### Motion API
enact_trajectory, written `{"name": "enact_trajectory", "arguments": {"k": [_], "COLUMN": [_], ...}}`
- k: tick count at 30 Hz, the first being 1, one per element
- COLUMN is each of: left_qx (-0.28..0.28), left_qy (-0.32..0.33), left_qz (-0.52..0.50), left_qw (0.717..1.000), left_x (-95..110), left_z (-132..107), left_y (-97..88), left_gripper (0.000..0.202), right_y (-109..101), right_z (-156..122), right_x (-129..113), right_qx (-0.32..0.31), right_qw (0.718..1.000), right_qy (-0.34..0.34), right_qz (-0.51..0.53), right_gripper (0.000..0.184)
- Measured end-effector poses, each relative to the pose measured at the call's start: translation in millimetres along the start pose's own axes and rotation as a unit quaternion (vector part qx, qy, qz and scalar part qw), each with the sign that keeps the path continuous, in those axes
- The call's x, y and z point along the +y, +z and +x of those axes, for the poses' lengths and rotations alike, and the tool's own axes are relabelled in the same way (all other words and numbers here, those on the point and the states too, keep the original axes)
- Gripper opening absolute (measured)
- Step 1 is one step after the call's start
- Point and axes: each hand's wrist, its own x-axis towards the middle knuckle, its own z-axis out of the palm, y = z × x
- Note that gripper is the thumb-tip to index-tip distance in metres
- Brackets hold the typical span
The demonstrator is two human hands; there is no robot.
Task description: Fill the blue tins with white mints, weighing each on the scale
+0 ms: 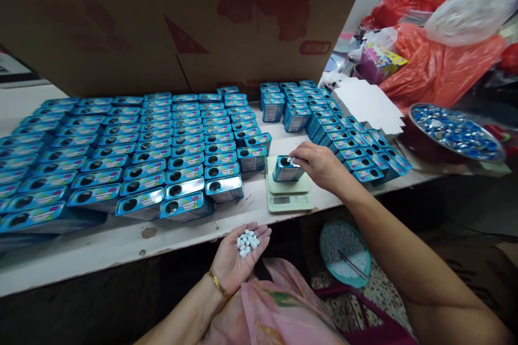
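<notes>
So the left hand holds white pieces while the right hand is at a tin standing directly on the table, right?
Not quite: in the head view, the tin at the right hand stands on the scale. The left hand does hold white pieces.

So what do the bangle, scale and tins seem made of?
Bangle: probably polished metal, its gold colour shining. Scale: likely plastic, smooth and pale green with a dull finish. Tins: apparently metal with glossy blue print, since some tops glint.

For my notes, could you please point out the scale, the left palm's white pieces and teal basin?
Scale (283, 188): head view, platform's bare front.
White pieces (248, 241): head view, pile's middle.
Teal basin (353, 281): head view, near rim.
</notes>
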Motion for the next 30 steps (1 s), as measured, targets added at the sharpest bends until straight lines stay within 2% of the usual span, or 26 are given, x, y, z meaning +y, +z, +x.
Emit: {"name": "enact_trajectory", "arguments": {"k": [5,8,11,14,18,21,24,27,30], "left_qx": [-0.003,-0.003,-0.003,0.001,0.006,0.011,0.015,0.016,0.025], "left_qy": [-0.002,-0.004,-0.004,-0.007,-0.021,-0.039,-0.049,-0.047,-0.047], "left_qz": [0.003,0.005,0.007,0.014,0.029,0.040,0.056,0.065,0.069], "left_qw": [1.000,1.000,1.000,1.000,0.999,0.998,0.997,0.997,0.996], "left_x": [-0.3,-0.3,0.7,1.3,-0.7,-3.6,-6.2,-7.8,-8.8], "left_z": [0.1,-1.0,-1.0,0.1,3.2,6.5,9.0,9.7,9.0], "left_y": [-0.4,-1.4,-3.0,-4.6,-5.4,-5.0,-4.6,-4.4,-3.3], "left_gripper": [0.017,0.016,0.016,0.016,0.016,0.017,0.018,0.018,0.018], "right_y": [3.0,0.8,-5.4,-11.8,-11.6,1.1,18.9,25.7,15.1], "right_z": [7.6,7.8,-0.8,-19.6,-53.2,-77.7,-95.0,-96.5,-78.3], "right_x": [-1.9,-2.2,1.7,10.0,10.6,-7.1,-29.4,-37.4,-28.0], "right_qx": [0.002,0.031,0.071,0.086,0.062,0.022,-0.054,-0.082,-0.037], "right_qw": [1.000,0.999,0.992,0.983,0.974,0.972,0.968,0.969,0.981], "right_qy": [-0.004,0.002,0.012,0.039,0.081,0.074,0.043,0.029,0.028], "right_qz": [0.006,0.043,0.102,0.157,0.200,0.224,0.243,0.230,0.189], "right_gripper": [0.017,0.016,0.013,0.012,0.013,0.013,0.014,0.015,0.015]}}
